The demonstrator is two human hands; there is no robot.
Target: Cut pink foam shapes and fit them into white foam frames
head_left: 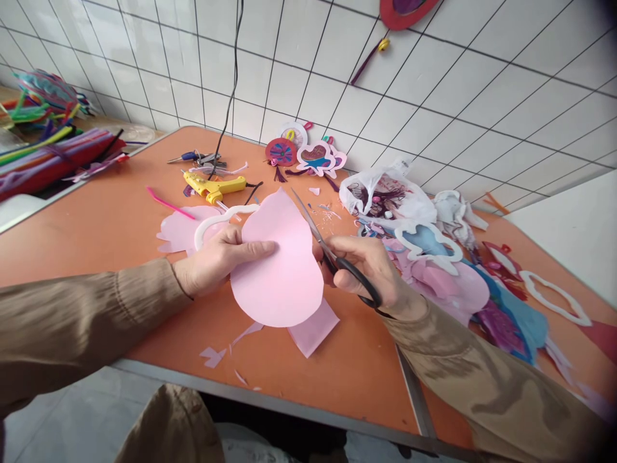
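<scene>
My left hand [216, 257] pinches a pink foam sheet [282, 267] cut to a rounded shape, thumb on top, and holds it just above the orange table [120, 218]. A white curved outline piece [212, 222] shows behind the fingers of that hand. My right hand [371, 270] is closed through the black handles of a pair of scissors [322, 244]. The blades point up and away along the sheet's right edge. A pink offcut [313, 331] lies under the sheet.
A yellow glue gun [216, 186] with its cord lies behind the sheet, next to pliers [197, 157]. Finished decorated shapes [313, 157] lean on the tiled wall. Foam scraps and a plastic bag [385, 196] pile up at right. Pipe cleaners [48, 157] lie at left.
</scene>
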